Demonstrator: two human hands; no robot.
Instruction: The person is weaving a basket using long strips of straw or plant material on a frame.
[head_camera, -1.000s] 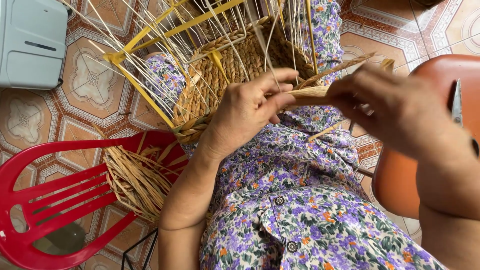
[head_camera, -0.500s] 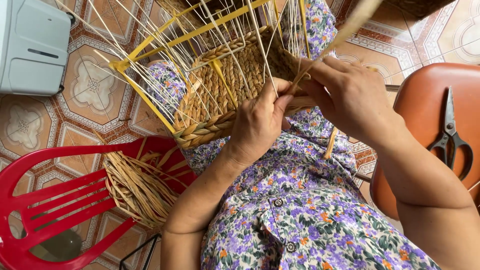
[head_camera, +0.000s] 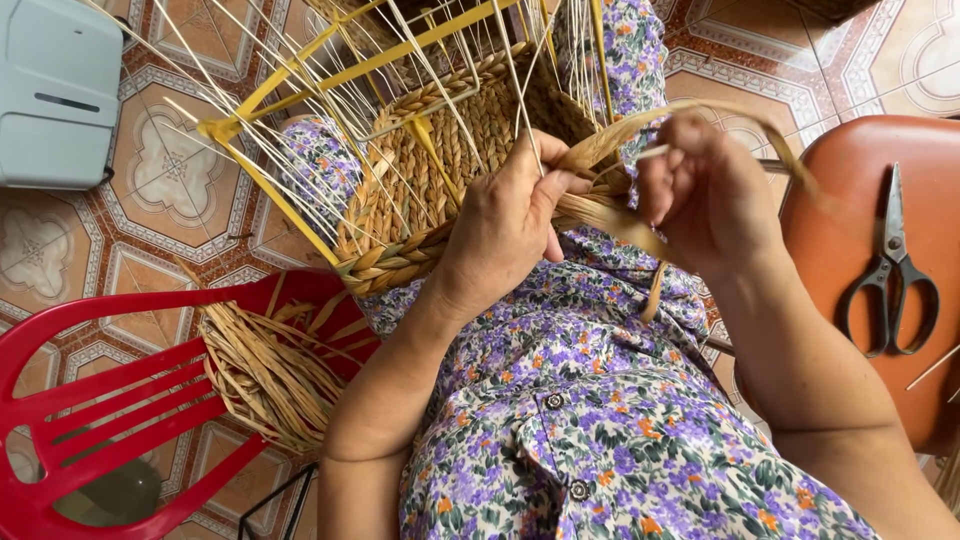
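Observation:
A half-woven straw basket (head_camera: 430, 190) on a yellow wire frame (head_camera: 300, 90) rests on my lap, with thin pale upright stakes (head_camera: 520, 80) sticking out of it. My left hand (head_camera: 505, 225) presses on the basket's woven rim, thumb against a stake. My right hand (head_camera: 705, 195) is closed on a flat tan straw strand (head_camera: 620, 135) that loops over my knuckles and runs back to the rim. The two hands sit close together at the basket's near edge.
A red plastic chair (head_camera: 90, 400) at lower left carries a bundle of loose straw (head_camera: 265, 370). An orange stool (head_camera: 850, 180) at right holds grey scissors (head_camera: 890, 270). A pale grey box (head_camera: 60, 90) sits top left on patterned floor tiles.
The right hand has drawn the strand from high above the basket down and to the right, looping it. The left hand stays on the rim. The view has shifted, showing more of the scissors.

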